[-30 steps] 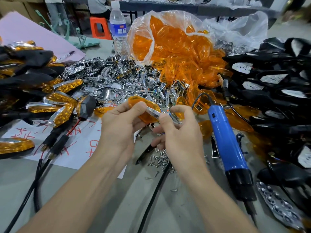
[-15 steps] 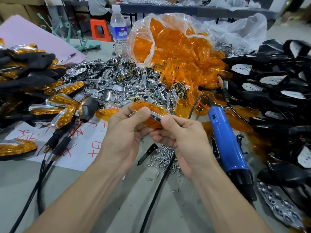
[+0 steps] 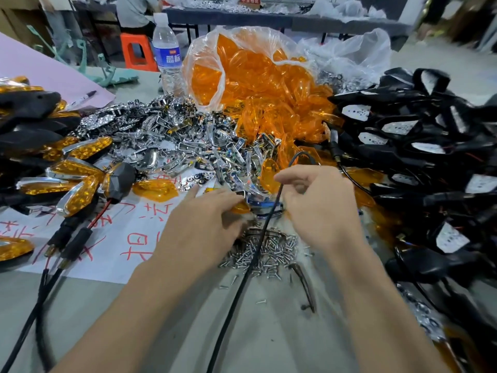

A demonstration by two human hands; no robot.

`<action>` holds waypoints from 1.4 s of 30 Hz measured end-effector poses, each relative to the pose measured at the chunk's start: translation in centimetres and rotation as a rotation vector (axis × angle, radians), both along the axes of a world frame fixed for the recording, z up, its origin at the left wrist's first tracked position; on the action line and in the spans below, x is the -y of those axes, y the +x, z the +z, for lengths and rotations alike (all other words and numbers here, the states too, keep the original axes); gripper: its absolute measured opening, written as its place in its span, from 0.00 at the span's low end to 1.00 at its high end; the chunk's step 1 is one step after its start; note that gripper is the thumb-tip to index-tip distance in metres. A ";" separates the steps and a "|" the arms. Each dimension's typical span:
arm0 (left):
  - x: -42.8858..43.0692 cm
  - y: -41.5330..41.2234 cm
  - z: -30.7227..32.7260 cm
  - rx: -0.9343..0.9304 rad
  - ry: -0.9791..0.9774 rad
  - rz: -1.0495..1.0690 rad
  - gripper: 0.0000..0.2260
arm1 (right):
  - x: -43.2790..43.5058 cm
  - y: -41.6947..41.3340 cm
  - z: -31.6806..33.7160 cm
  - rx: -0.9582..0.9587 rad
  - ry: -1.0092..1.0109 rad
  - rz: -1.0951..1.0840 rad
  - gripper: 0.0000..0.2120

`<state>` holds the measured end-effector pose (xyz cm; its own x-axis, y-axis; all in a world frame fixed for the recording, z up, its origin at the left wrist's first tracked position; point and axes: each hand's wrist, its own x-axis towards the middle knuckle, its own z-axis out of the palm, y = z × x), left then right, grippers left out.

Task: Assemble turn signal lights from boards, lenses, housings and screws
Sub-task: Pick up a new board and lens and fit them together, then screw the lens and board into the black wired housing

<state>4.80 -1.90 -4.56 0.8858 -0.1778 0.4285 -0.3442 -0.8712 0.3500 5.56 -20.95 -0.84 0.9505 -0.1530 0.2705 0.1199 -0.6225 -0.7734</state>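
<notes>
My left hand (image 3: pixel 204 216) holds an orange lens (image 3: pixel 240 207) with a chrome piece at its fingertips, low over a heap of small screws (image 3: pixel 269 251). Beside it, my right hand (image 3: pixel 320 205) has its fingers curled; what they hold is blurred. A sliver of blue (image 3: pixel 266 207) shows under them, and a black cable (image 3: pixel 252 254) runs down between my hands. Behind lie a pile of chrome reflector parts (image 3: pixel 172 146), a bag of orange lenses (image 3: pixel 258 84) and a stack of black housings (image 3: pixel 419 146).
Finished amber lights (image 3: pixel 80 173) with black stems lie at the left on a white sheet with red writing (image 3: pixel 129 238). A water bottle (image 3: pixel 168 55) stands at the back. A blurred dark piece (image 3: pixel 304 286) lies right of the screws.
Both hands have dropped from in front of the chrome pile to just above the screws. My right hand let go of the lens assembly and moved right. The blue screwdriver's body is out of sight.
</notes>
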 end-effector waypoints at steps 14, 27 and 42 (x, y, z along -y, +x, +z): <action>1.5 -0.3 0.9 -0.170 -0.146 0.076 0.28 | 13.0 1.3 2.4 -0.437 -0.736 -0.141 0.20; 4.2 -2.6 1.7 -0.142 -0.469 -0.225 0.35 | 1.2 -3.9 5.7 -0.023 -0.269 0.112 0.22; 1.4 0.7 2.9 -0.622 -1.283 -0.150 0.15 | -2.0 -0.7 2.8 -0.144 0.178 0.047 0.14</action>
